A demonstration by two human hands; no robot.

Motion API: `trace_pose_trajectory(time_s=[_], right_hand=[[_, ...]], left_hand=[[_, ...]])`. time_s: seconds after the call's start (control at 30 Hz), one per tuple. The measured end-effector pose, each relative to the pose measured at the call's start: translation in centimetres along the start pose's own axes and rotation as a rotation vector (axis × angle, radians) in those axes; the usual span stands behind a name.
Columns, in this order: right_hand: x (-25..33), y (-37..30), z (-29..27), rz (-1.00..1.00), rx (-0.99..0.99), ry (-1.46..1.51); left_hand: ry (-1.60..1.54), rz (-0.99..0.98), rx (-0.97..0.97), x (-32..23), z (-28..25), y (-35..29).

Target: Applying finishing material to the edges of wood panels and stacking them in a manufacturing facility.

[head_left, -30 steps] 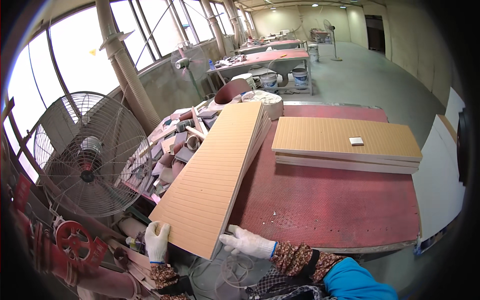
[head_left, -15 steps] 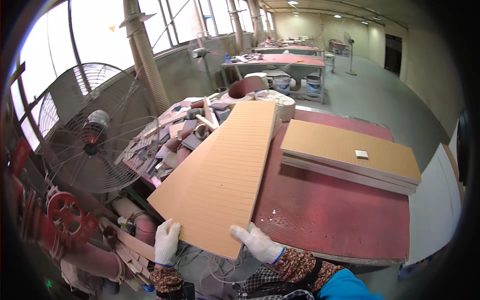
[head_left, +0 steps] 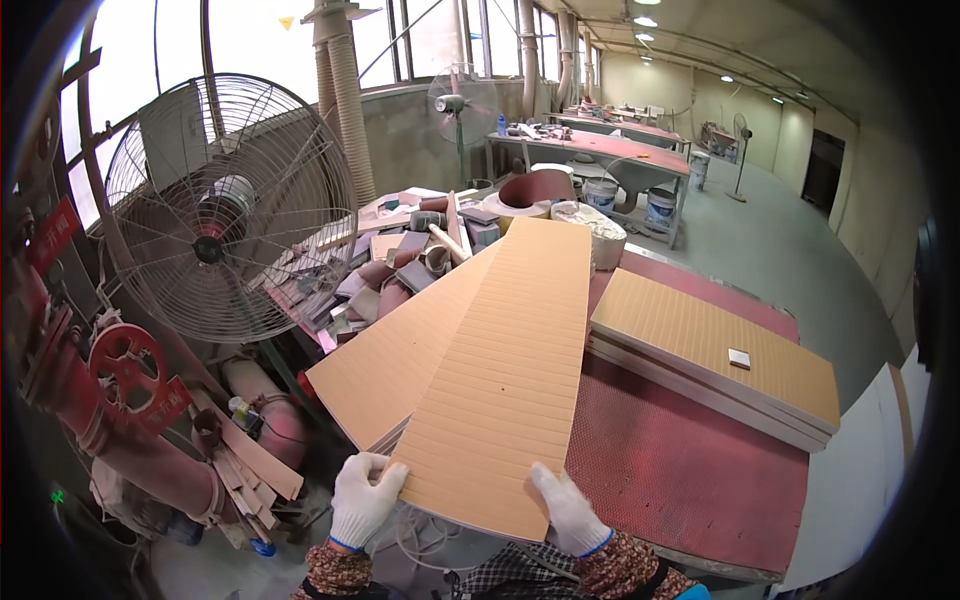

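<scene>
Both my hands wear white knitted gloves. My left hand [head_left: 366,500] is closed on the near left corner of a long tan grooved board [head_left: 500,370], thumb on top. At its near right corner my right hand [head_left: 568,510] grips the edge, thumb on the upper face. The board slants away from me, its far end beside a heap of scraps. Under its left side lie more tan boards [head_left: 395,350], fanned out at an angle. On the right, a stack of similar boards [head_left: 690,325] rests with a small white square piece [head_left: 739,358] on top.
The boards lie on a red textured tabletop [head_left: 690,470]. Abrasive rolls and scraps [head_left: 410,265] are heaped at the far left. A large caged fan [head_left: 225,215] and a red handwheel [head_left: 128,368] stand left. White sheets [head_left: 860,460] lean at the right edge.
The held board has swung right relative to the boards beneath, baring more of them. Both hands moved with it, and the right hand shifted its hold along the edge. My view has turned left.
</scene>
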State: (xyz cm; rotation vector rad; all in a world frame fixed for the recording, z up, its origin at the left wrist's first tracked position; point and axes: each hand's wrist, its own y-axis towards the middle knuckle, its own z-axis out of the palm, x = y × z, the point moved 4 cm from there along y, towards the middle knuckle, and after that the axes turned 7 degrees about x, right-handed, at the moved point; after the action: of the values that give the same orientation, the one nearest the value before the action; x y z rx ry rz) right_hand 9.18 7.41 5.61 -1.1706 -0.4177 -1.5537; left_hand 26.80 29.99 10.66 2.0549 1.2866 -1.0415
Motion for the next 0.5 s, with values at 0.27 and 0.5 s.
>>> trace_pose_trajectory(time_s=[0.27, 0.5], right_hand=[[0.8, -0.7, -0.4, -0.06, 0.004, -0.013], [1.8, -1.6, 0.2, -0.064, 0.006, -0.109]], left_hand=[[-0.118, -0.036, 0.614, -0.9, 1.5, 3.4], [-0.317, -0.001, 0.725, 1.0, 2.2, 5.7]])
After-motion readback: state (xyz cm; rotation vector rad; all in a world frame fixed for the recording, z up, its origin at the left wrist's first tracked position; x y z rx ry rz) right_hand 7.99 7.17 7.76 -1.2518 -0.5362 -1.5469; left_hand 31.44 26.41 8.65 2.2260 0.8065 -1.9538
